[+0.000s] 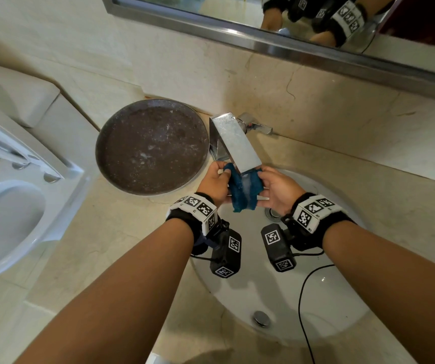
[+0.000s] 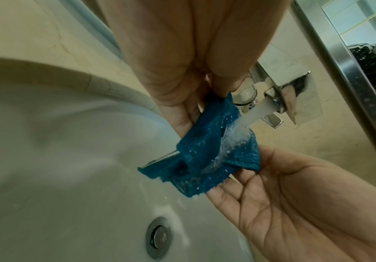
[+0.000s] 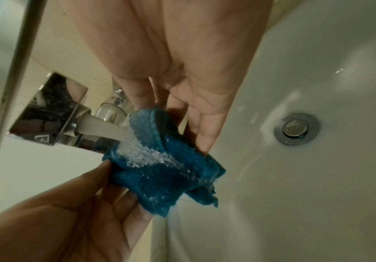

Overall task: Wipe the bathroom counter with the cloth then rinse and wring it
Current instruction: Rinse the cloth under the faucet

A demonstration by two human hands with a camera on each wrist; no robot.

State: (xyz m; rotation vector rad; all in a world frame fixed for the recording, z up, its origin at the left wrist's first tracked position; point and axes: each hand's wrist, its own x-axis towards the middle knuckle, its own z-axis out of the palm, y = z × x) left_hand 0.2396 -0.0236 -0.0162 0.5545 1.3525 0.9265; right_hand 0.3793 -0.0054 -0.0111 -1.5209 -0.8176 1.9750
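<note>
Nearest the camera, two bare forearms reach forward over the white sink (image 1: 276,306), each wrist wrapped in a black band with printed markers and a small camera block hanging below. A round metal drain stopper (image 1: 261,318) sits in the basin near the person, with a thin black cable trailing across the bowl beside it. Beyond the wrists, the left hand (image 1: 215,183) pinches the left edge of the blue cloth (image 1: 245,190) between thumb and fingers, while the right hand (image 1: 279,191) holds the right edge, thumb on top and fingers under it. The cloth is stretched loosely between them, crumpled, its span running left to right with a loose end drooping down toward the basin. The water stream (image 2: 256,113) lands on the middle of the cloth, just under the spout of the chrome faucet (image 1: 234,143). Left of the faucet a dark round tray (image 1: 152,147) lies on the beige counter (image 1: 395,195). Farther left is a white toilet (image 1: 8,206), and farthest back a metal-framed mirror (image 1: 263,40) reflects the hands.
</note>
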